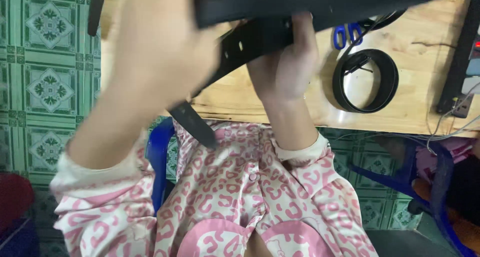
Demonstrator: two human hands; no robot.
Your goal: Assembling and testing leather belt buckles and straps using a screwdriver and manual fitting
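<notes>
We hold one black belt [260, 37] up close over the table [415, 107]: our right hand [290, 62] is clenched around the strap from beneath, while our left hand [165, 47], blurred and very near the camera, seems to grip the same strap, though we cannot tell its fingers' hold for sure. The strap looks light, flexible yet fairly firm along its flat width, probably smooth, so we judge it best held across the flat near the punched holes. We count two belts, the second one a coiled belt [365, 79] lying on the table beside one pair of blue-handled scissors [347, 34].
</notes>
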